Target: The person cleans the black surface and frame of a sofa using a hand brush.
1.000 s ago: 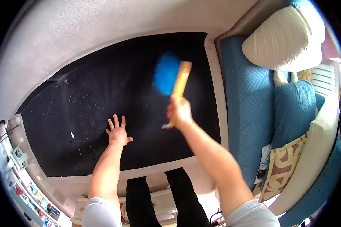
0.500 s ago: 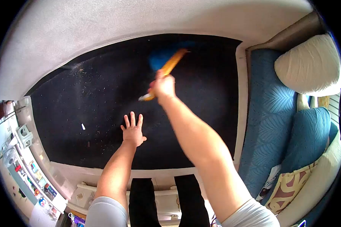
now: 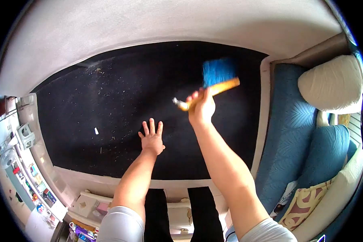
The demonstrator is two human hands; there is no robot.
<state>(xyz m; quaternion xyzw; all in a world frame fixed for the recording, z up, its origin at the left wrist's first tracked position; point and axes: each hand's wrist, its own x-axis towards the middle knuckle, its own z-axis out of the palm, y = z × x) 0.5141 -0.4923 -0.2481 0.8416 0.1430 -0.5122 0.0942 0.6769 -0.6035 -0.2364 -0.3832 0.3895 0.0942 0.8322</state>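
Note:
A brush with a yellow handle (image 3: 226, 85) and blue bristles (image 3: 219, 71) is in my right hand (image 3: 202, 108), whose fingers wrap round the handle. The bristles point away from me, over the right part of a black sheet (image 3: 125, 97), and are slightly blurred. My left hand (image 3: 152, 139) lies on the sheet near its front edge with its fingers spread. To its left are a small white piece (image 3: 96, 131) and many pale crumbs.
At the right stands a blue sofa (image 3: 284, 121) with a white cushion (image 3: 330, 86) and a blue cushion (image 3: 326, 151). Far left are a grey-white stool (image 3: 26, 136) and a cluttered shelf. A pale wall (image 3: 169, 20) runs behind the sheet.
The brush in my right hand has swung from the sheet's middle back to the right, and its handle has turned closer to level. My left hand stays spread on the sheet; the view has shifted.

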